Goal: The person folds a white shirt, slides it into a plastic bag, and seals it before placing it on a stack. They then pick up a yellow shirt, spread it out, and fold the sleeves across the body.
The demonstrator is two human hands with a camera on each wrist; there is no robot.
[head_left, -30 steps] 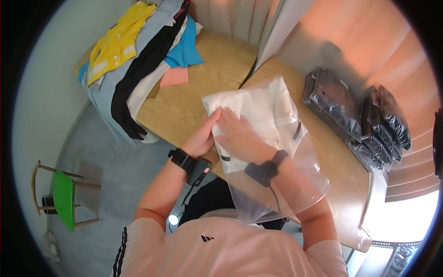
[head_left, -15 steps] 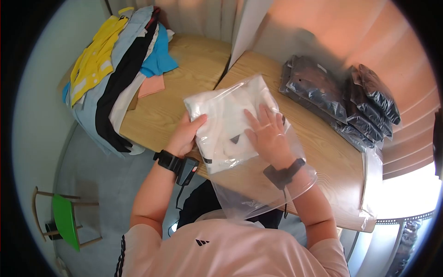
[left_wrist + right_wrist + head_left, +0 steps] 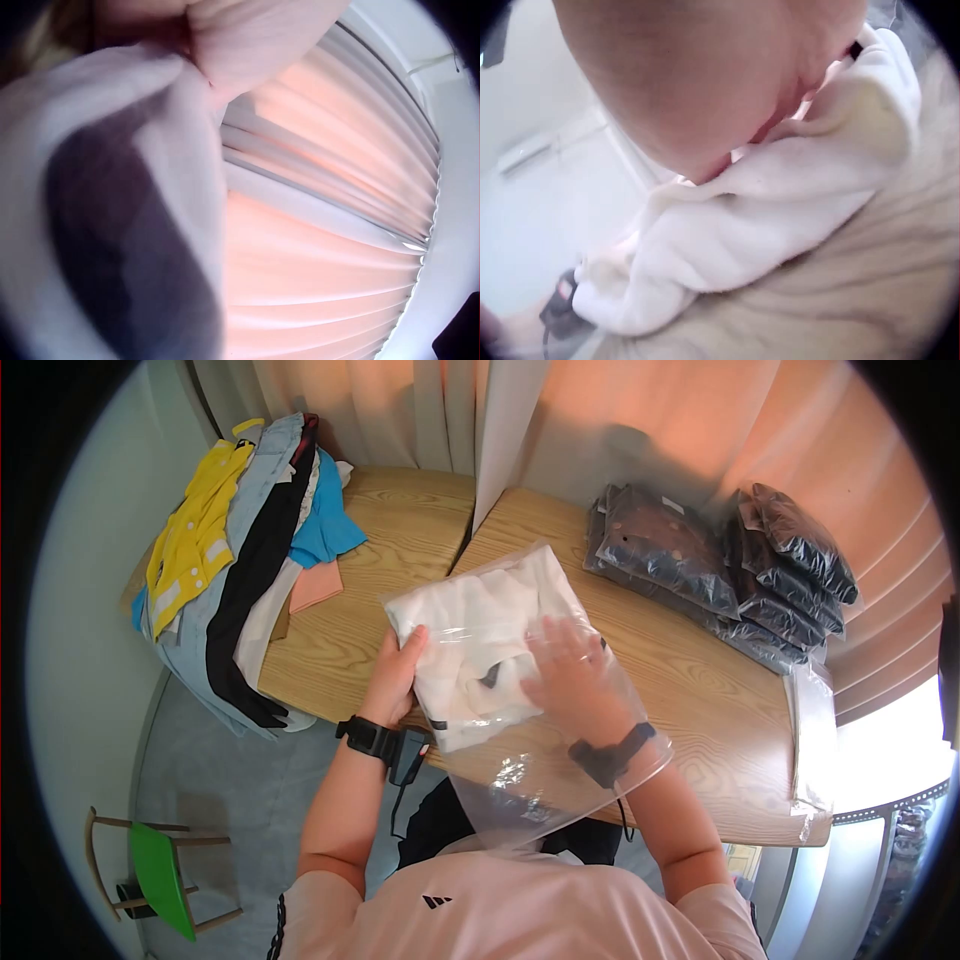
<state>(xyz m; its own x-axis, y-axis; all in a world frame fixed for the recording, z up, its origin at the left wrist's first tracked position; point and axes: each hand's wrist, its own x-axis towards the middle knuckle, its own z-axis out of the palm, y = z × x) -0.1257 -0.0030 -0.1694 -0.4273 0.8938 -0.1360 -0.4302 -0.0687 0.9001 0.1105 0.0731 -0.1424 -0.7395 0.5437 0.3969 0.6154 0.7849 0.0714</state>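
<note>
A folded white garment [image 3: 470, 635] lies inside a clear plastic bag [image 3: 545, 785] on the wooden table [image 3: 690, 680]. My left hand [image 3: 398, 665] grips the bag's left edge with the garment in it, thumb on top. My right hand [image 3: 562, 672] is inside the bag up past the wrist, its fingers spread flat on the garment's right part. The right wrist view shows the palm [image 3: 705, 75] close above the white cloth [image 3: 780, 202]. In the left wrist view there is only blurred pale cloth and the curtain.
A heap of loose clothes [image 3: 240, 550], yellow, black and blue, hangs over the table's left end. Bagged dark garments [image 3: 700, 555] are stacked at the back right. Spare clear bags [image 3: 815, 730] lie at the right edge. A green chair [image 3: 160, 870] stands on the floor at left.
My right hand slid from beside the left hand across to the garment's right part, inside the bag. My left hand shifted onto the bag's left edge and grips it.
</note>
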